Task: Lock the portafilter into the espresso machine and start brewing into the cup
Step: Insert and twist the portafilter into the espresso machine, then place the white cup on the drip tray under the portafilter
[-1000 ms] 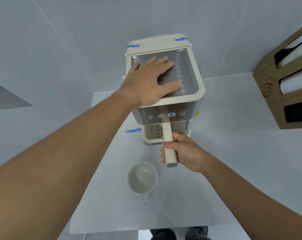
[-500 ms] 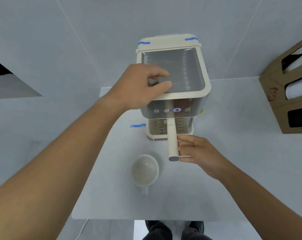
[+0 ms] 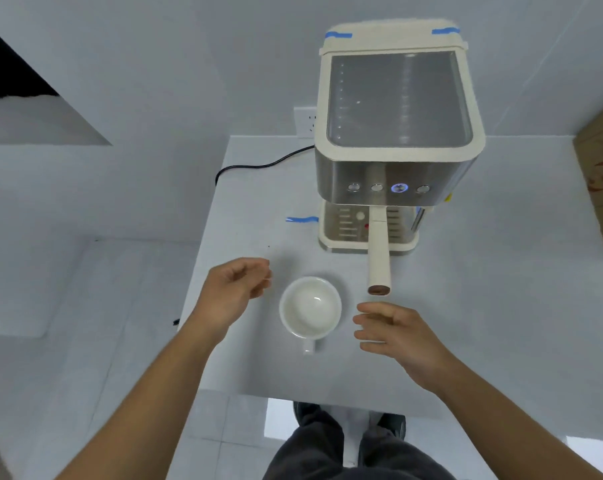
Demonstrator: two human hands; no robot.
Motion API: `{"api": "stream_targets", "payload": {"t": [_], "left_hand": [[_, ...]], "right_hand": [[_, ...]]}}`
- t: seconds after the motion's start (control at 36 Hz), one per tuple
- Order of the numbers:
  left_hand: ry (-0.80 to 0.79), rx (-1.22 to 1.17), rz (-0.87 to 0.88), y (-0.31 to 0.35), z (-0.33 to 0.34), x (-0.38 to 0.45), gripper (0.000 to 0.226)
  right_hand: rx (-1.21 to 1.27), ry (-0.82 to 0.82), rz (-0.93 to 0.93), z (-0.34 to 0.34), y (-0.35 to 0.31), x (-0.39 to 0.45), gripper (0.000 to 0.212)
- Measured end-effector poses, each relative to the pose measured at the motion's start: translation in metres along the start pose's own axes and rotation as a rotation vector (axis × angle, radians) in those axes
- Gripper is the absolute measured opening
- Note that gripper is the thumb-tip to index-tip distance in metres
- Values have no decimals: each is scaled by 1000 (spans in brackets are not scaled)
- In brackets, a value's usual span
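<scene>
Both my hands empty, fingers loosely curled: left hand point(image 3: 234, 292) and right hand point(image 3: 395, 332) flank the cup point(image 3: 309, 308) on the table point(image 3: 501, 306). Portafilter point(image 3: 378, 252) sits in the espresso machine point(image 3: 397, 133), handle pointing at me. Cup looks light, rigid, breakable ceramic; I'd pinch its handle or wrap the body.

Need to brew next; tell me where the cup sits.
In the head view, the cup stands on the table between both hands, in front of the espresso machine, left of the portafilter handle.

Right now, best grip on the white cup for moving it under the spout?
Take the cup by its handle, the small tab that points toward the person, coming from the near side with the right hand. It stands upright, empty, clear of the portafilter handle; a rim pinch would also work.
</scene>
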State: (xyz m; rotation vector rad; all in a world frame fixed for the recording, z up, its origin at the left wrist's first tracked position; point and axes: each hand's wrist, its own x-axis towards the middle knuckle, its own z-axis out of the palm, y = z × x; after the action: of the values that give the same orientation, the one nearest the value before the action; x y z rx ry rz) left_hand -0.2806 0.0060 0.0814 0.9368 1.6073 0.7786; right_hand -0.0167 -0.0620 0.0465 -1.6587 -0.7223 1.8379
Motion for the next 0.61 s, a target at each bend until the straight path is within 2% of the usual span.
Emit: {"api": "stream_targets", "payload": {"t": [0.08,0.28,0.44,0.61], "left_hand": [[18,-97,-130,-30,-2,-3,10],[7,-241,-304,-70,8,-17,10],[-84,-335,-376,-86,10,-22,24],[-166,-400,-371,-89,7,-17,29]], "right_hand": [[12,19,23,10,10,5,34],[87,56,65,26,28,17,44],[156,75,50,42,34,25,53],[241,78,5,50,34,28,37]]}}
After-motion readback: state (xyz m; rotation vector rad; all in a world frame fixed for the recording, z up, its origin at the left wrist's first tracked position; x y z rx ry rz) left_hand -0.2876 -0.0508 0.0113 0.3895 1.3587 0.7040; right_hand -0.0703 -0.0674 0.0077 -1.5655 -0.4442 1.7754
